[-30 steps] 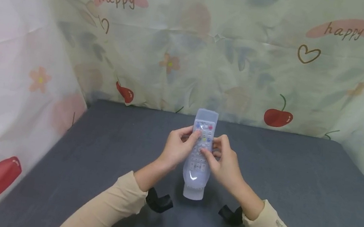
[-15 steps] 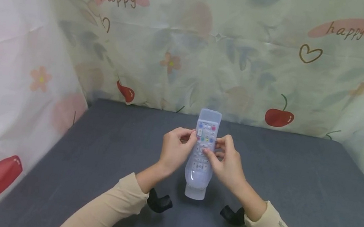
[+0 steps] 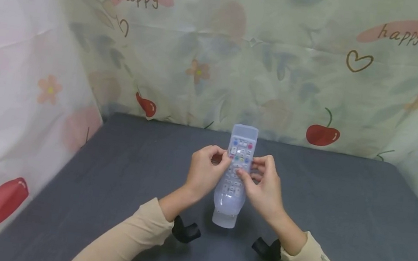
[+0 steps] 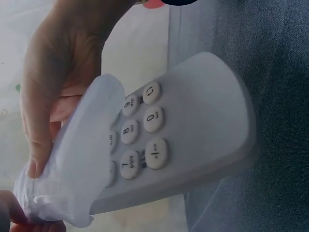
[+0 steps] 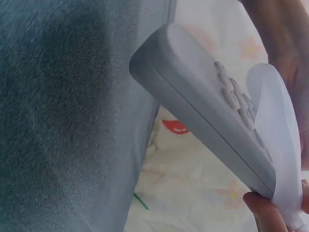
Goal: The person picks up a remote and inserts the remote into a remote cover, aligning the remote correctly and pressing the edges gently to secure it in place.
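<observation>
A pale grey remote control (image 4: 205, 111) with round number buttons is partly inside a translucent soft cover (image 3: 245, 132). Its bare lower end sticks out of the cover's flared mouth (image 5: 277, 101). At the far end, the cover reaches past the remote's top. My left hand (image 3: 204, 169) pinches the cover's left edge between thumb and fingers. From the right side, my right hand (image 3: 264, 188) grips the covered remote, thumb (image 4: 38, 162) on the button face and fingers behind. The remote is held up over the table, its lower end toward me.
A dark grey cloth-covered table (image 3: 142, 157) lies below. Patterned curtains (image 3: 182, 34) with cherries and hearts stand behind and at the sides. Black mounts (image 3: 185, 232) hang at both wrists, beneath the beige sleeves (image 3: 128, 230).
My left thumb has slid off the button face to the left edge of the cover. Both hands and the remote have shifted slightly right in the head view, which has itself moved a little.
</observation>
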Demonstrator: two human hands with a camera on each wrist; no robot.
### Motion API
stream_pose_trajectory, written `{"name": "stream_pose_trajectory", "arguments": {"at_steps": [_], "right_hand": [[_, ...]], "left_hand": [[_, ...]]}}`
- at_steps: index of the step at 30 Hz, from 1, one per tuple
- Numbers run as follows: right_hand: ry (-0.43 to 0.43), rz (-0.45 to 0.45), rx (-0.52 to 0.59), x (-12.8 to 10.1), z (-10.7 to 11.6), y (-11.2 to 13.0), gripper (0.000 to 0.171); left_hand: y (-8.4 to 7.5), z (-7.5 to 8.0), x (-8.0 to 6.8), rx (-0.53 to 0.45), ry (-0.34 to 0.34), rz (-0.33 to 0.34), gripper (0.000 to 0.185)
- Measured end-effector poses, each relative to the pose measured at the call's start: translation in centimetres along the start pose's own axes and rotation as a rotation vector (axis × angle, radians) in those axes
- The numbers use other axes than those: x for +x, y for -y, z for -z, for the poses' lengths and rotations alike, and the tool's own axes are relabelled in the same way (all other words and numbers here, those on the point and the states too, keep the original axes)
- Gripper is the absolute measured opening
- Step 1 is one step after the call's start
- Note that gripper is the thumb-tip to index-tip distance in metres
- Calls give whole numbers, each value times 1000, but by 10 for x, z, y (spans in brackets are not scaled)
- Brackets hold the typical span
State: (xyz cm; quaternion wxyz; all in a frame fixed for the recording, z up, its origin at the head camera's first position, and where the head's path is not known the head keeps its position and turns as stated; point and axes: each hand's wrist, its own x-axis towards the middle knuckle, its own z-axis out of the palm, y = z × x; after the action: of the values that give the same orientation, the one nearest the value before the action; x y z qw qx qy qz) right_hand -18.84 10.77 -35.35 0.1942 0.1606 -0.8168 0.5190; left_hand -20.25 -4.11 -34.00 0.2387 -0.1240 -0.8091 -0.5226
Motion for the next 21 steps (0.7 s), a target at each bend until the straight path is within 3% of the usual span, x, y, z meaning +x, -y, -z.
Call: {"name": "stream_pose_trajectory", "arguments": {"at_steps": [14,21], "right_hand": [[13,-33,19,3,6,1,35],[54,-28,9,10,10,-1,35]], "left_hand": [[-3,0,-1,5,45,7,14],[-5,2,4,-40,68,65,17]]}}
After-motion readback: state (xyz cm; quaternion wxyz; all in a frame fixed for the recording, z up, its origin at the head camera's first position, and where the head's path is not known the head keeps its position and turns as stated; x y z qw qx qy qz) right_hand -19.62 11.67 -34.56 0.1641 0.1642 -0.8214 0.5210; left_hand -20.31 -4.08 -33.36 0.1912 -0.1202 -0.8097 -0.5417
